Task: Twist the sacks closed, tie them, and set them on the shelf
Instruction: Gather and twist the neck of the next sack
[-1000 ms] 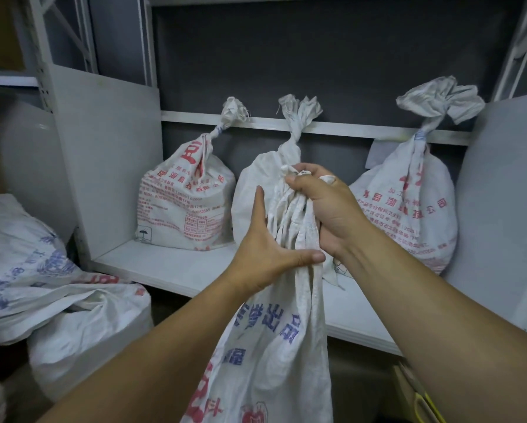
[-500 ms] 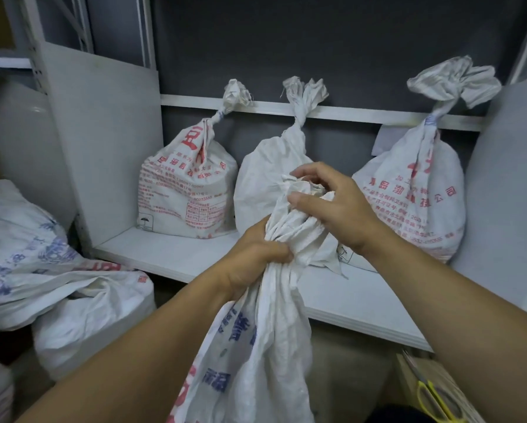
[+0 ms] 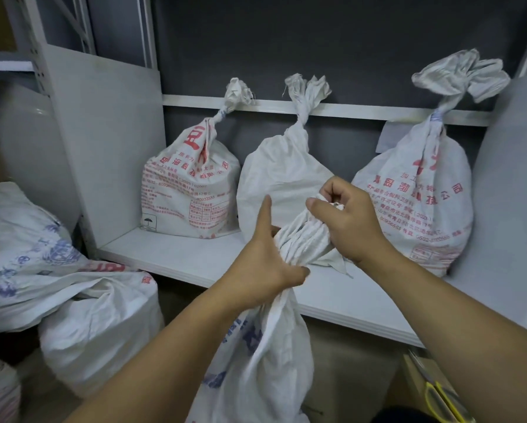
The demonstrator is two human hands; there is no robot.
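Three tied white woven sacks (image 3: 283,175) stand on the white shelf (image 3: 170,257). A fourth blue-printed sack (image 3: 265,361) hangs before it, untied: left hand (image 3: 262,270) clenches its neck, right hand (image 3: 350,221) pinches its gathered top.

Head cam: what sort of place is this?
Probably a storeroom or small warehouse: a metal rack with a white shelf, three tied sacks standing on it, more sacks heaped low at left, plus the held sack.
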